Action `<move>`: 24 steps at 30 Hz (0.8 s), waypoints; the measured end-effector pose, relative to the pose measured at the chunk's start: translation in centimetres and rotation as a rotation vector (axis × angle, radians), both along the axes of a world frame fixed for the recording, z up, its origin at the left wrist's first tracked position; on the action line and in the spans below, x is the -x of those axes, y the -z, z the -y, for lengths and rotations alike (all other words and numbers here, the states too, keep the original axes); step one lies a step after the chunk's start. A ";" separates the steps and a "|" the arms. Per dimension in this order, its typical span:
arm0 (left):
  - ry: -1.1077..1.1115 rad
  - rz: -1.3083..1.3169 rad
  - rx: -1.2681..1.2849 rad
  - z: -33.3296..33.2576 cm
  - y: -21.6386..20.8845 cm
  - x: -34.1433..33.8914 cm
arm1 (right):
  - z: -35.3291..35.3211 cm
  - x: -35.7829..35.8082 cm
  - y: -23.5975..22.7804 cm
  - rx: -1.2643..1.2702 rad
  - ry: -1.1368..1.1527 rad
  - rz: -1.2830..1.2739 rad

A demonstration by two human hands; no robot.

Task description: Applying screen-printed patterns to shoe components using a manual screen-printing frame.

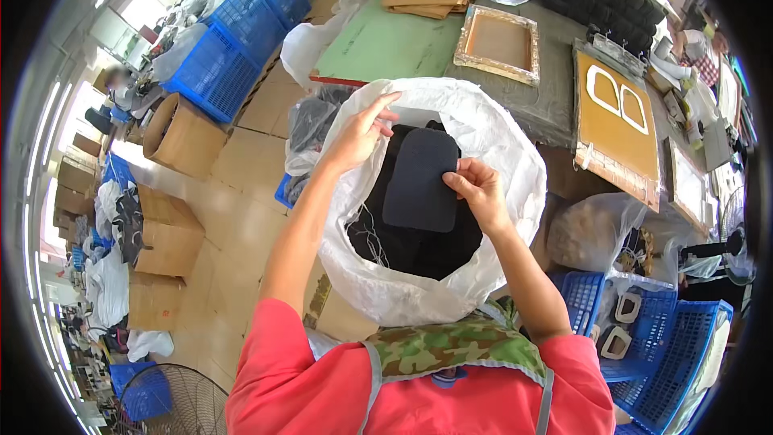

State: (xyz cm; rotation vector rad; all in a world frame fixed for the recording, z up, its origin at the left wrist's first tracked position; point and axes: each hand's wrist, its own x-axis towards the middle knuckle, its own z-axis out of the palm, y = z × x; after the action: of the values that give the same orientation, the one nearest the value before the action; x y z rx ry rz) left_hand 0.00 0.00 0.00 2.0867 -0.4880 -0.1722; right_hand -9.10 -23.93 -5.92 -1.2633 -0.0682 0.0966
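Note:
A large white woven sack [386,294] stands in front of me with its mouth wide and its rim folded outward. Dark pieces [419,251] fill the inside, with some loose white string [372,243] at their left. Between the thumb and fingers of my right hand [477,185] is a flat dark navy pad [420,181] with rounded corners, held by its right edge over the sack's mouth. My left hand [362,135] rests at the sack's upper left rim, fingers spread and apart from the pad.
Beyond the sack is a worktable with a green board [378,44], a wooden frame [498,43] and a tan board with white outlines [618,117]. Blue crates [217,72] and cardboard boxes [165,229] stand on the left. More blue crates [672,354] sit at lower right, a fan [173,403] at lower left.

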 end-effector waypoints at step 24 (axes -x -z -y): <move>-0.522 0.368 -0.275 -1.0 1.5 27.7 | 13.0 0.3 -2.2 1.018 0.519 0.543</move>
State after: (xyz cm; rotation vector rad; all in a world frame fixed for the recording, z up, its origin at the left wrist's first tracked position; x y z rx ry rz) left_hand -27.74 1.02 -1.53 2.4524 -0.1200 0.4815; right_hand -9.39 -36.89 -3.72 -2.2519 -0.1678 -0.7527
